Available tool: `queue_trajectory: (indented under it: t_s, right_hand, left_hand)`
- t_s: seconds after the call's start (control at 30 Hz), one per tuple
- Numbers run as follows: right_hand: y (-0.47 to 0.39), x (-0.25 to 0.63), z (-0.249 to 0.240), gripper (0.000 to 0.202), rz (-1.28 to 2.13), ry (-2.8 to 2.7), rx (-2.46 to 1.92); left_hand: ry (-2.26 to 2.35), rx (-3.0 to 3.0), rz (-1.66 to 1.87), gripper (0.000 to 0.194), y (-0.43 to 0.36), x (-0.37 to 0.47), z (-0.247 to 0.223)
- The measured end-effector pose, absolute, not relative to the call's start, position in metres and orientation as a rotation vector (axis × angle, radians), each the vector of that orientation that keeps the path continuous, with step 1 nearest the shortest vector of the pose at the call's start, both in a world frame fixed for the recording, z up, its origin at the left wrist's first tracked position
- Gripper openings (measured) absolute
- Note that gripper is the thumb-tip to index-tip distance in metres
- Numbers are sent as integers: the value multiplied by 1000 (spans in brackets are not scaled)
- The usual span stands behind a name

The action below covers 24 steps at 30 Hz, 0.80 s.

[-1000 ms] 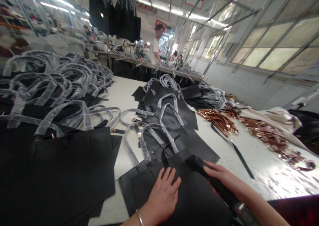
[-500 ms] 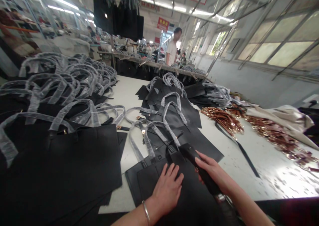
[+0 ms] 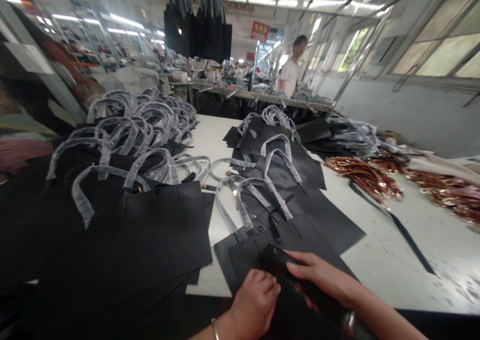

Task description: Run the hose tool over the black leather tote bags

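My right hand [image 3: 315, 275] is wrapped round a long black handheld tool [image 3: 275, 257] with a metal ring near its rear end; its exact kind is unclear. The tool's front end is over a black tote bag [image 3: 247, 257] lying flat in front of me. Beside it, my left hand [image 3: 258, 300] is curled closed on the bag's lower part, and whatever its fingers may hold is hidden. Plastic-wrapped handles [image 3: 243, 210] arch from the bag's top edge. A short black strap [image 3: 275, 225] lies between them.
To the left, black bags [image 3: 168, 230] with wrapped handles are piled up. More black bags [image 3: 288, 160] lie farther back on the white table [image 3: 210, 130]. Brown straps with metal clasps [image 3: 367, 177] and a loose black strip [image 3: 393, 225] are at right. A person [image 3: 288, 75] stands beyond.
My left hand has gone from flat with spread fingers to curled. The tool has come down and back from the handle's base toward the left hand. The view has swung left.
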State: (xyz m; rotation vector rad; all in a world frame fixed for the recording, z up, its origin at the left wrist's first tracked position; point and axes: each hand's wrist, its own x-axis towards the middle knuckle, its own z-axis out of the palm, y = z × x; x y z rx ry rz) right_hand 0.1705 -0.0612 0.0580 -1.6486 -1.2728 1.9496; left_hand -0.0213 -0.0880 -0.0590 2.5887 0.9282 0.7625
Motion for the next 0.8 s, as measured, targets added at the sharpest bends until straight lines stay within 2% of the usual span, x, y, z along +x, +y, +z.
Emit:
queue_trajectory:
  t_s: [0.23, 0.57, 0.8]
  right_hand:
    - [-63, 163, 72, 60, 1754, -1640, -1710]
    - [-43, 124, 72, 61, 1677, -1705, -1692]
    - [-42, 118, 84, 62, 1604, -1965, -1699]
  left_hand:
    - [895, 2583, 773, 19, -87, -23, -60]
    - [904, 2606, 731, 13, -87, -22, -64]
    - [951, 2746, 630, 15, -88, -18, -75]
